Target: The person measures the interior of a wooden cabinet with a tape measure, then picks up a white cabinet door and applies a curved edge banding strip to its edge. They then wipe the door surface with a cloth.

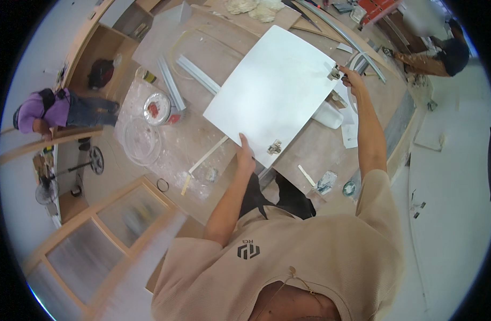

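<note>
Overhead, one white panel [275, 91], two hinges, seemingly, left hand [245, 156], right hand [352, 77] gripping edges

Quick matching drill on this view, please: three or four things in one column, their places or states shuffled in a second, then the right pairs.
Things:
1. white panel
2. left hand
3. right hand
4. clear round lid

Places or states:
A. at the panel's far hinge
B. lying on the plastic sheet, left of the panel
C. gripping the panel's near edge beside a hinge
D. held over the workbench by both hands

Pairs: 1-D, 2-C, 3-A, 4-B
</note>
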Demonstrator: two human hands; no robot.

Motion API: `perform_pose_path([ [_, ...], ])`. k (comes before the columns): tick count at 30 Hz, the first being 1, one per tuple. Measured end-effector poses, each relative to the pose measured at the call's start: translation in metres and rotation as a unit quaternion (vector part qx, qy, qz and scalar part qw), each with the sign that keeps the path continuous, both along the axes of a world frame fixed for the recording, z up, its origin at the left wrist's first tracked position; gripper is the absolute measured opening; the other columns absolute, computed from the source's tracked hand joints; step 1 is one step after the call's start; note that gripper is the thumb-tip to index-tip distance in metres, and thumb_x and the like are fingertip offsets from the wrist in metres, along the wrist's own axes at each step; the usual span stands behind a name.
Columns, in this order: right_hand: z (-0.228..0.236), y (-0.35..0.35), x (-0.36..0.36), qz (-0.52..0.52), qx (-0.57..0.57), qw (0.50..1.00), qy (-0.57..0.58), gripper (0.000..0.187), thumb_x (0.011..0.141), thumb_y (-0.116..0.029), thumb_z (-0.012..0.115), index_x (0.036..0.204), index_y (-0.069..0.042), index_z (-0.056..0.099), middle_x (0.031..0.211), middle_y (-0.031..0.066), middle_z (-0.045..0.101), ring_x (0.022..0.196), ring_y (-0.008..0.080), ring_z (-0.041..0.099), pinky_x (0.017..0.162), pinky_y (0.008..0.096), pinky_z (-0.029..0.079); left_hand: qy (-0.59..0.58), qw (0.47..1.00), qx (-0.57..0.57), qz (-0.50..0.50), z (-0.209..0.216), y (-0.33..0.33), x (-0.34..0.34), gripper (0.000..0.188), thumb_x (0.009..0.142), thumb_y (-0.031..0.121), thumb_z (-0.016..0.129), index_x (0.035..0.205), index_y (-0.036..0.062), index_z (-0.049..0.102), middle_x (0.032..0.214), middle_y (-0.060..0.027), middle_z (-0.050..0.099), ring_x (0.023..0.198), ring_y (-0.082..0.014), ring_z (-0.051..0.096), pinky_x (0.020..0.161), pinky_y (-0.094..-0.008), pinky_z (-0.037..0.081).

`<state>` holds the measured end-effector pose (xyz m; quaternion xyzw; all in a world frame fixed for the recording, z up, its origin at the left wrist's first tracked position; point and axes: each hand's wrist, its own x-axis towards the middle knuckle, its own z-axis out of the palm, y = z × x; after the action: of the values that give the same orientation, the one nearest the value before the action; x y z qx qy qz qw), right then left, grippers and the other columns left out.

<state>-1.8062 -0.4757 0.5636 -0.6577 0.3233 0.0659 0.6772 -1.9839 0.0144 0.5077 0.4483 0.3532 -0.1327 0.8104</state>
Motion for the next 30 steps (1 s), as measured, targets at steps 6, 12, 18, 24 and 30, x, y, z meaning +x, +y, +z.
perform_pose_path([
  [6,0.050,0.032,-0.005,0.007,-0.033,0.994,-0.109,0.022,0.087,-0.025,0.086,0.084,-0.008,0.073,0.061,-0.0099,0.042,0.049,0.0037,0.032,0.046,0.0269,0.018,-0.045,0.997,-0.004,-0.056,0.025,0.037,0.010,0.069,0.106,0.038,0.066,0.158,0.0050,0.036,0.152,-0.0183,0.052,0.135,-0.0317,0.056,0.110,-0.0453,0.053],
  [12,0.165,0.074,-0.057,-0.057,-0.136,0.980,-0.136,0.027,0.087,-0.027,0.085,0.072,-0.010,0.071,0.060,-0.0090,0.044,0.049,0.0039,0.031,0.049,0.0277,0.018,0.050,0.988,-0.018,-0.142,0.114,0.085,0.033,0.059,0.104,0.044,0.067,0.142,0.0005,0.058,0.127,-0.0149,0.070,0.109,-0.0258,0.070,0.095,-0.0389,0.058],
  [18,0.279,0.125,-0.221,-0.220,-0.227,0.941,-0.118,0.029,0.085,-0.024,0.085,0.068,-0.010,0.066,0.057,-0.0053,0.047,0.044,0.0055,0.035,0.044,0.0275,0.022,0.101,0.962,-0.046,-0.249,0.232,0.125,0.037,0.051,0.103,0.032,0.070,0.139,-0.0020,0.059,0.122,-0.0165,0.071,0.101,-0.0285,0.072,0.084,-0.0418,0.061],
  [24,0.309,0.181,-0.358,-0.379,-0.235,0.895,-0.023,0.024,0.085,-0.023,0.084,0.082,-0.003,0.072,0.061,-0.0057,0.047,0.047,0.0054,0.037,0.043,0.0265,0.022,0.161,0.925,0.011,-0.343,0.247,0.138,0.000,0.060,0.099,0.028,0.075,0.146,-0.0045,0.055,0.135,-0.0165,0.067,0.116,-0.0260,0.068,0.097,-0.0382,0.057],
  [30,0.278,0.195,-0.428,-0.443,-0.240,0.859,0.093,0.027,0.083,-0.024,0.085,0.088,0.001,0.075,0.064,-0.0033,0.051,0.048,0.0072,0.040,0.044,0.0268,0.026,0.207,0.873,0.001,-0.443,0.204,0.130,-0.022,0.053,0.101,0.029,0.072,0.139,-0.0057,0.059,0.126,-0.0158,0.071,0.110,-0.0241,0.071,0.092,-0.0347,0.058],
])
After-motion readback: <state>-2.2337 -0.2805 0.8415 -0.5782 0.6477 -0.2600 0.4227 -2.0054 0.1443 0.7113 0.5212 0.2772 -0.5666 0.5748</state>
